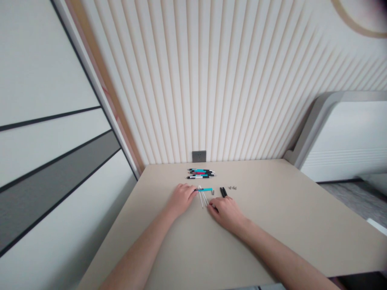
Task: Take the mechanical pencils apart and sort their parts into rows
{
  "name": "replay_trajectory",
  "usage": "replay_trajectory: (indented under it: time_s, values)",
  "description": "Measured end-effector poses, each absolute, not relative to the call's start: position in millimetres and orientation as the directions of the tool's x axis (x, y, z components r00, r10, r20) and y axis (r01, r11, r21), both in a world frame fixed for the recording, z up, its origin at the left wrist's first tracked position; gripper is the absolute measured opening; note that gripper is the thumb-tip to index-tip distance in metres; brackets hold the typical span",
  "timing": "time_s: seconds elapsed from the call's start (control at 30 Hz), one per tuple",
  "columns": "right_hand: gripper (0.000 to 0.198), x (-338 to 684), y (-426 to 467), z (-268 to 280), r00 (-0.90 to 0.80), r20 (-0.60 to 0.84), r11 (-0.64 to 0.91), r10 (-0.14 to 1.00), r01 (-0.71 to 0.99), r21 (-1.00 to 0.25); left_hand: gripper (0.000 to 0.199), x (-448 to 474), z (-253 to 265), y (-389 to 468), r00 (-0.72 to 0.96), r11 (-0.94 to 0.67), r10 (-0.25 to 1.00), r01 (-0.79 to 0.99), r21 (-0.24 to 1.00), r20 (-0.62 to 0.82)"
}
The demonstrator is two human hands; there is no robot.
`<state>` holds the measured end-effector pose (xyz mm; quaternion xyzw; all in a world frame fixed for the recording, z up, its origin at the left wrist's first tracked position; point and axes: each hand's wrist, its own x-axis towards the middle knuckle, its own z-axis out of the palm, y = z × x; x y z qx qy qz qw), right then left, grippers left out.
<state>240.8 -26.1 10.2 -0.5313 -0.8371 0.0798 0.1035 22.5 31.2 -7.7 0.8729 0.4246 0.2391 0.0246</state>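
My left hand (181, 199) rests on the table with its thumb and fingers pinched on the rear of a teal pen barrel (207, 189), which points right. Thin white pen refills (201, 199) lie under and in front of that barrel. My right hand (226, 211) is curled low over the table, its fingertips closed at the near end of one refill. A dark spot shows under these fingers; I cannot make out what it is. Just beyond the right hand lie two black pen grips (223, 192). A small metallic piece (213, 192) sits between the hands.
Several assembled click pens (201, 173), teal, red and white with black ends, lie in a group near the wall. Small metal pen tips (232, 187) lie right of the grips. A dark wall socket (199, 156) is behind the beige table (272, 225). A dark object (359, 280) shows at the lower right.
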Motion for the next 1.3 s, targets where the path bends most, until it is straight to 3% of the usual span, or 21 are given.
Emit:
replay_trajectory:
  time_s: [0.3, 0.73, 0.97, 1.3]
  values:
    - [0.03, 239.6, -26.3, 10.0, -0.456, 0.1, 0.466, 0.884, 0.847, -0.258, 0.029, 29.5, -6.9, 27.2, 0.6, -0.693, 0.713, 0.684, 0.229, 0.363]
    - [0.03, 241.1, -24.4, 7.3, -0.49, 0.108, 0.498, 0.865, 0.811, -0.305, 0.03, 30.3, -8.3, 26.7, 0.603, -0.699, 0.707, 0.673, 0.24, 0.369]
    - [0.033, 246.6, -21.5, 7.2, -0.421, 0.107, 0.432, 0.901, 0.837, -0.336, 0.03, 31.2, -6.4, 26.5, 0.619, -0.693, 0.714, 0.693, 0.198, 0.328]
    - [0.032, 243.4, -21.6, 3.9, -0.489, 0.124, 0.497, 0.863, 0.779, -0.383, 0.029, 31.1, -11.5, 28.2, 0.625, -0.703, 0.702, 0.685, 0.194, 0.341]
